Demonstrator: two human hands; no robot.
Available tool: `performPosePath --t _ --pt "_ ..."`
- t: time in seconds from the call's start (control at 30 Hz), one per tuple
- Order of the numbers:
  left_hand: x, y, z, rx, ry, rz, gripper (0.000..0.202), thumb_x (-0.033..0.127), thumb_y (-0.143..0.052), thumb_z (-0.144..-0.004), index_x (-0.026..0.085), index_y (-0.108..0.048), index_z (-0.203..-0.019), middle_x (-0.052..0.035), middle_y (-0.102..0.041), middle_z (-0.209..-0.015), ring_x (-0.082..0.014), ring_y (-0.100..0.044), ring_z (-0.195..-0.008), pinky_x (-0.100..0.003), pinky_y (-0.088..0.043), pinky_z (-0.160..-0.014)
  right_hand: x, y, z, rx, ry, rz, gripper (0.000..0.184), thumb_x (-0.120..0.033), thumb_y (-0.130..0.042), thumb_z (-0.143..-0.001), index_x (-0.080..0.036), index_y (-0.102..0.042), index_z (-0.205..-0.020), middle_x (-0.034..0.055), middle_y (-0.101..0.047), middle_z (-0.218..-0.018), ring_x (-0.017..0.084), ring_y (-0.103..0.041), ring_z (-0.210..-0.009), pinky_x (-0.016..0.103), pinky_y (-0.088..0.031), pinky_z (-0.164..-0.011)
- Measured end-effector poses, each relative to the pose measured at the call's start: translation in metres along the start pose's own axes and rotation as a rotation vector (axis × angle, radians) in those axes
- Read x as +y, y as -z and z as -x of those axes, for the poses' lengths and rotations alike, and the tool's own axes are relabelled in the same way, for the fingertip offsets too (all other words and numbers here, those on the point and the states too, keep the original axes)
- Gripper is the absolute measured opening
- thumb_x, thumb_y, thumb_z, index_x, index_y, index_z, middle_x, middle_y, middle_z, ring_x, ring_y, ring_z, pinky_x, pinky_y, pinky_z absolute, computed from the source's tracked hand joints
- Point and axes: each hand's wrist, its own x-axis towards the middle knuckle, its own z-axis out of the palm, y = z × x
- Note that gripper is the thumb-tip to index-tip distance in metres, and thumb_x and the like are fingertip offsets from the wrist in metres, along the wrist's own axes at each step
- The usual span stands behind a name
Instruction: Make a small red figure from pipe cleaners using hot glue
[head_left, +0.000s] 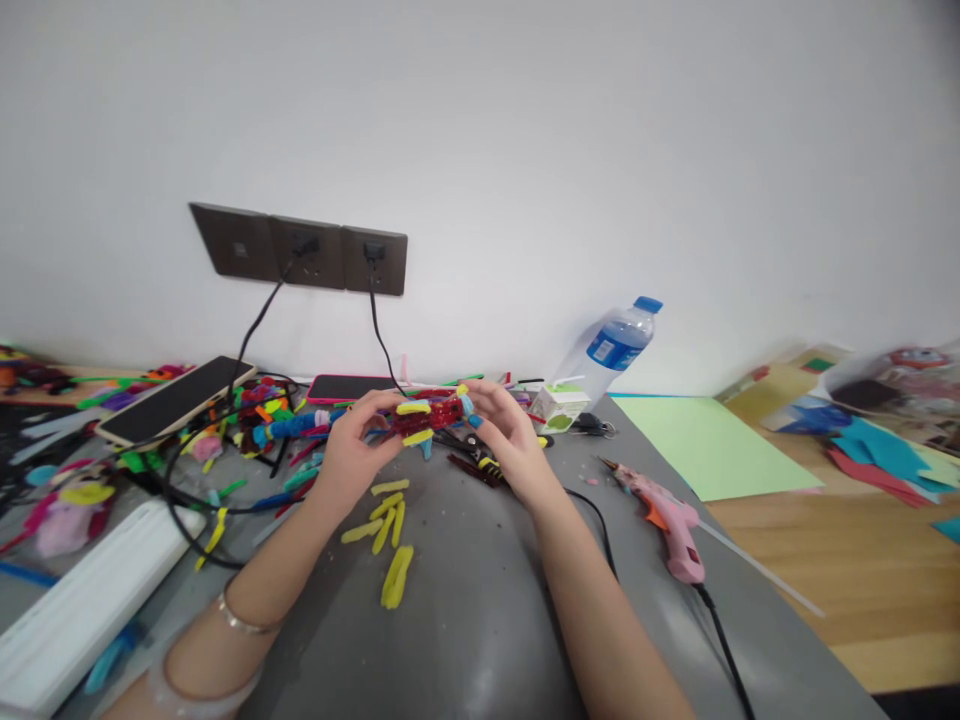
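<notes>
A small pipe-cleaner figure (pixel 441 412), red with yellow and light-blue parts, is held up between my two hands above the grey table. My left hand (pixel 358 440) grips its left end with curled fingers. Around its right end close the fingers of my right hand (pixel 510 435), thumb and fingertips at the light-blue part. Short yellow pipe-cleaner pieces (pixel 387 522) lie on the table below, with a folded yellow piece (pixel 397 577) nearest me. Behind my right hand rest pliers (pixel 487 468) with black and yellow handles, partly hidden.
A pink glue gun (pixel 667 520) lies at the right with its cord running forward. Behind are a tilted water bottle (pixel 619 340), a small white box (pixel 561 405) and green paper (pixel 705 445). Phone (pixel 180 400), cables, pipe-cleaner crafts and a white bar (pixel 94 600) crowd the left.
</notes>
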Motion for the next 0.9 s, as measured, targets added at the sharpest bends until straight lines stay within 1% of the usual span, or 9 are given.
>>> performPosePath --t 0.37,0.57,0.8,0.9 --pt "-0.0012 -0.0007 0.0009 -0.002 0.021 0.038 0.033 0.008 -0.067 -0.072 0.021 -0.068 -0.102 -0.005 -0.067 -0.103 -0.0198 -0.064 -0.096 -0.029 -0.052 -0.081 0.0059 0.0014 0.0011 -0.034 0.024 0.047 0.039 -0.046 -0.062 -0.089 -0.027 -0.05 -0.121 0.0103 -0.062 -0.126 0.023 -0.06 -0.118 0.04 -0.046 -0.103" --pt "-0.0001 -0.0007 0.0005 -0.004 0.024 0.028 0.03 0.011 -0.068 -0.073 0.02 -0.068 -0.102 -0.0059 -0.067 -0.102 -0.0206 -0.064 -0.096 -0.029 -0.053 -0.081 0.0086 0.0028 0.0015 -0.03 0.033 0.067 0.04 -0.046 -0.061 -0.089 -0.027 -0.049 -0.121 0.0103 -0.062 -0.124 0.022 -0.059 -0.116 0.039 -0.046 -0.102" --pt "0.0009 -0.0004 0.0001 -0.007 0.016 0.012 0.028 0.014 -0.068 -0.074 0.019 -0.068 -0.102 -0.0068 -0.067 -0.101 -0.0207 -0.064 -0.095 -0.03 -0.054 -0.08 0.0033 0.0009 0.0019 -0.035 0.024 0.042 0.036 -0.046 -0.059 -0.091 -0.028 -0.049 -0.12 0.0097 -0.062 -0.124 0.023 -0.06 -0.116 0.041 -0.046 -0.101" --pt "0.0026 -0.0004 -0.0003 0.003 0.0 -0.002 0.026 0.015 -0.068 -0.074 0.019 -0.068 -0.1 -0.0066 -0.067 -0.1 -0.0205 -0.064 -0.093 -0.029 -0.053 -0.078 0.003 0.0003 0.0024 -0.037 0.027 0.043 0.036 -0.044 -0.06 -0.091 -0.027 -0.049 -0.121 0.0105 -0.062 -0.125 0.024 -0.06 -0.118 0.041 -0.046 -0.101"
